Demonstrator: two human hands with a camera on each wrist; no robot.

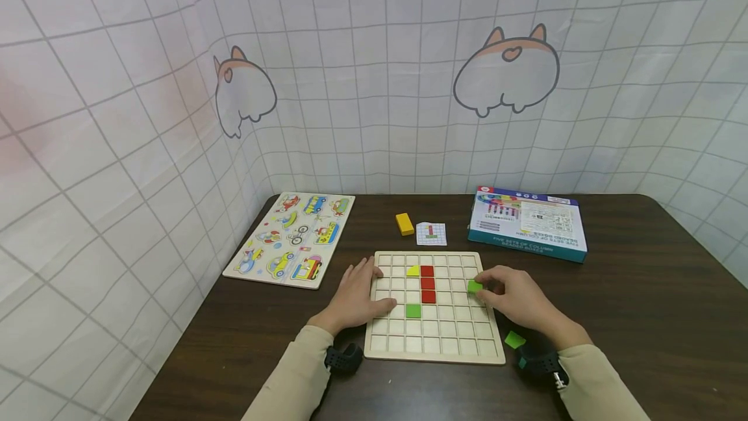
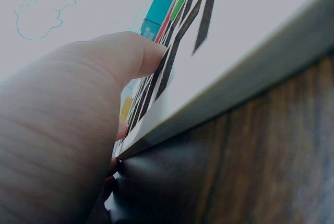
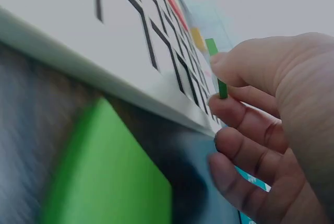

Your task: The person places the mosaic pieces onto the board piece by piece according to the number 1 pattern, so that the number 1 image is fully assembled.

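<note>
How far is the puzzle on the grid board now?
Done: three red squares, a yellow piece and a green square sit in the board. In hand: the right hand pinches a green piece; the left hand steadies the board. Left: another green piece and a yellow block lie outside.

We see even, soft light in the head view, sharp but bent at the edges. Both wrist views are dim, washed-out, close-up blur; a green block smears foreground.

A dark wooden table stands against a white grid-patterned curtain printed with cartoon animals.
</note>
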